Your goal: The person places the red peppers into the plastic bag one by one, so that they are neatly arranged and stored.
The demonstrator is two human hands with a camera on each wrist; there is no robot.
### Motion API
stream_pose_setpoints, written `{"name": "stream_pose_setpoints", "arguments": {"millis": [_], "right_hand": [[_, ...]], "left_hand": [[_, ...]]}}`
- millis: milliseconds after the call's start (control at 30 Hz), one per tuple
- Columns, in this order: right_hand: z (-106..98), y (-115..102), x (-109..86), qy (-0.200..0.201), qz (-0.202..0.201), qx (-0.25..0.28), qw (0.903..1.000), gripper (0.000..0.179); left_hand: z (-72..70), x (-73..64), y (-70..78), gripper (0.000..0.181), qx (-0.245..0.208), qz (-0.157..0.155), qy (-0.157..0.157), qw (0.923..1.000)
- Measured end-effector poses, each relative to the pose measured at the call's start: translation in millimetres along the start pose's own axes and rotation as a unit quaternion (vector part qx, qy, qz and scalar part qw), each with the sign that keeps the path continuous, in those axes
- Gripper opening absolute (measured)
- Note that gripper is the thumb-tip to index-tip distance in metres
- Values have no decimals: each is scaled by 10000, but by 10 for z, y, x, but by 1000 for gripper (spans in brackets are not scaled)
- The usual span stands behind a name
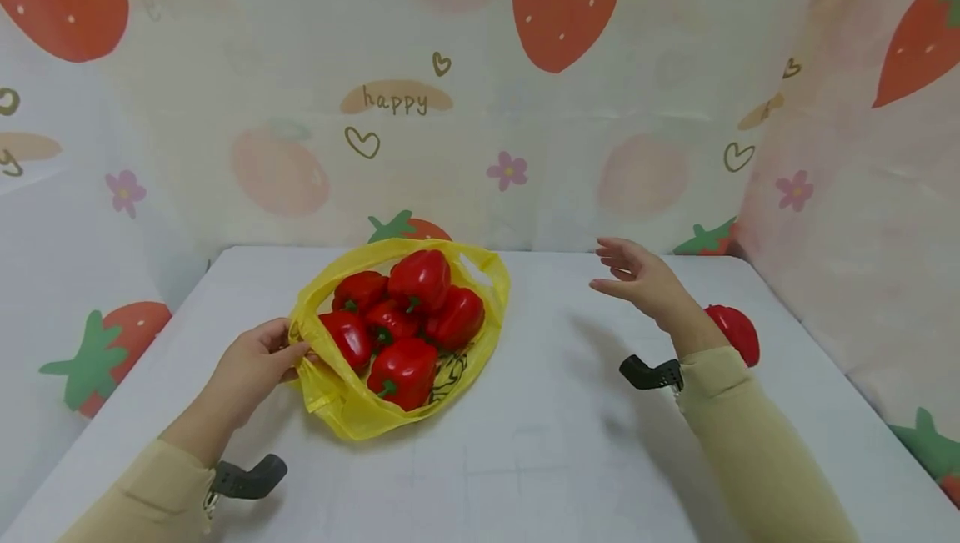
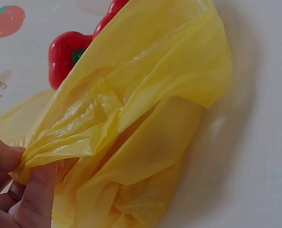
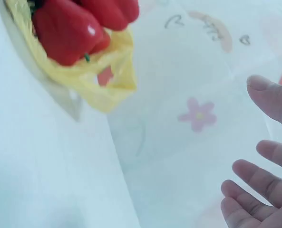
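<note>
A yellow plastic bag point(image 1: 330, 409) lies spread on the table with several red bell peppers point(image 1: 405, 372) inside its mouth. My left hand point(image 1: 251, 368) pinches the bag's left rim between thumb and fingers; the left wrist view shows the gathered film point(image 2: 64, 147) in that pinch. Over the table's right side hangs my right hand point(image 1: 641, 280), its fingers apart and nothing between them. Just behind the right wrist, a lone red bell pepper point(image 1: 735, 333) sits on the table, partly hidden by the forearm.
The white table point(image 1: 510, 476) reaches back to a strawberry-print cloth point(image 1: 465, 184), which also hangs along both sides. A black wrist camera mount point(image 1: 251, 476) sticks out from the left sleeve, another black mount point(image 1: 648, 373) from the right one.
</note>
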State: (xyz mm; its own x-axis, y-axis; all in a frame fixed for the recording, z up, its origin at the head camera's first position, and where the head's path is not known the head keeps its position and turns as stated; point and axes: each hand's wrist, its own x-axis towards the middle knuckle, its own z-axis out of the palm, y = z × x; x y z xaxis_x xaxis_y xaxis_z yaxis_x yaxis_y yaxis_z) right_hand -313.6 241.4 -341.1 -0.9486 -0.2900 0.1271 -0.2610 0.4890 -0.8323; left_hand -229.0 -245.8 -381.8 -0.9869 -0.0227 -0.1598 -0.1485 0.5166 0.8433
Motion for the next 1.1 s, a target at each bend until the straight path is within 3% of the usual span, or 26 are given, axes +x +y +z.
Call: {"name": "stream_pose_setpoints", "arguments": {"millis": [200,667,1100], "right_hand": [[-267,210,-286,348,244,-333,9985,73],[-705,593,-654,700,368,-1081,9910,67],[-968,879,-918,524,1543,-1149,9799,83]], "left_hand": [[0,-16,-3,48,32,56,16,10000],[-4,-57,18,48,28,103,20,9999],[-4,-56,25,48,-37,70,-10,10000]]}}
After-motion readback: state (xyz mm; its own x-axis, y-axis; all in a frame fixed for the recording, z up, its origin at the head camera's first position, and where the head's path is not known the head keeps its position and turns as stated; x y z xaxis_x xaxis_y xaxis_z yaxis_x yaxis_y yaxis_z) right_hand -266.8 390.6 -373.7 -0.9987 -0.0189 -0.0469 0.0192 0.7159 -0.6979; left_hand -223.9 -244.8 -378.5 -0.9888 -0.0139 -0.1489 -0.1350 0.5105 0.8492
